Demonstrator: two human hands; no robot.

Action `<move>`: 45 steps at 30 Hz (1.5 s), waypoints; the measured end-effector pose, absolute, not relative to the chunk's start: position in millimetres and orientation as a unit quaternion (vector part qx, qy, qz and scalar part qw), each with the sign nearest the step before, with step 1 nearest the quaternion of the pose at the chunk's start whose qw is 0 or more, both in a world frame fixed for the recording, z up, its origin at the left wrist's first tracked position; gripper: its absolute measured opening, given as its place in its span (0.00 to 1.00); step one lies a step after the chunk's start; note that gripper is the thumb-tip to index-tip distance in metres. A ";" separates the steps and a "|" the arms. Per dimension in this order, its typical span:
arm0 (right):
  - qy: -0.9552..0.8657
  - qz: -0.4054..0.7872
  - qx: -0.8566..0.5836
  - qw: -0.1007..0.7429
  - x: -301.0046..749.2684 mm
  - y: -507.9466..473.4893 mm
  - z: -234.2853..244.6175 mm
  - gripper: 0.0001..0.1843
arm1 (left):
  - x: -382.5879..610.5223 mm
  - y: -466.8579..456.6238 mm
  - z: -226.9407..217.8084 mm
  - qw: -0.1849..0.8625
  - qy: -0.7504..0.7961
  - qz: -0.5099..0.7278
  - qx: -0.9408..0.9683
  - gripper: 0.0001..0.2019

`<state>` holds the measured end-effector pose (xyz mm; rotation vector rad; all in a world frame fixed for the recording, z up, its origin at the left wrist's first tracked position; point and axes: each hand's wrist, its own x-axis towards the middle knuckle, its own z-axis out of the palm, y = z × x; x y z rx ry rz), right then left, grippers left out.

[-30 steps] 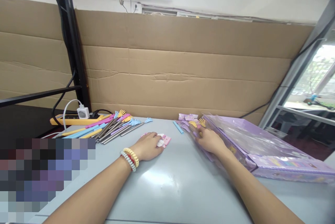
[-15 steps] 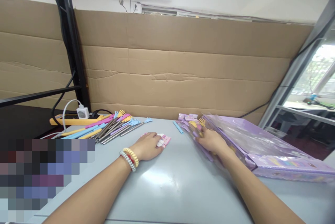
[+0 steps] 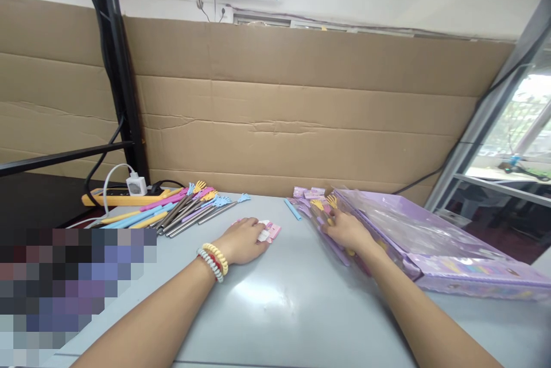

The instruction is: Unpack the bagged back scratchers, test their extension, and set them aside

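My left hand (image 3: 241,240) lies on the grey table (image 3: 275,305), fingers curled over a small pink and white packet (image 3: 269,231). My right hand (image 3: 348,229) rests palm down on a stack of clear purple packages (image 3: 327,224) holding yellow hand-shaped scratchers, its fingers bent against the top one. A pile of loose telescopic scratchers (image 3: 185,207) with pink, blue and yellow handles lies to the left of my left hand. A single blue stick (image 3: 293,208) lies between my hands.
A large purple printed box (image 3: 434,241) lies at the right, touching the packages. A yellow power strip with a white charger (image 3: 129,190) sits at the back left. A cardboard wall (image 3: 301,121) closes the table's far side. A black frame post (image 3: 114,64) stands left.
My right hand has slid slightly to the right and away along the stack of packages. My left hand has stayed put on the packet.
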<state>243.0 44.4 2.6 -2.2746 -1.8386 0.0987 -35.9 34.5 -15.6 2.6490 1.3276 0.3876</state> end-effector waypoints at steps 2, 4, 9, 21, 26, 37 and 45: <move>-0.625 0.038 -0.773 0.104 241.7 42.9 4.0 0.31 | -35.9 34.5 -15.5 0.075 0.442 0.130 0.884 0.25; -0.625 0.040 -0.773 0.098 240.6 41.8 5.1 0.32 | -36.0 34.4 -15.4 0.073 0.441 0.129 0.885 0.25; -0.623 0.038 -0.777 0.081 240.7 42.2 5.4 0.32 | -36.1 34.8 -15.1 0.073 0.441 0.128 0.886 0.24; -0.632 0.022 -0.770 0.085 239.5 38.5 6.1 0.26 | -37.3 34.3 -14.1 0.076 0.438 0.127 0.887 0.24; -0.636 0.015 -0.767 0.086 238.1 35.8 8.6 0.24 | -36.9 34.4 -13.8 0.081 0.438 0.128 0.886 0.24; -0.631 0.021 -0.770 0.089 238.1 37.5 8.7 0.25 | -37.1 35.4 -14.3 0.073 0.436 0.122 0.888 0.25; -0.631 0.027 -0.769 0.098 238.7 38.3 8.2 0.24 | -37.1 34.3 -13.9 0.081 0.438 0.122 0.887 0.24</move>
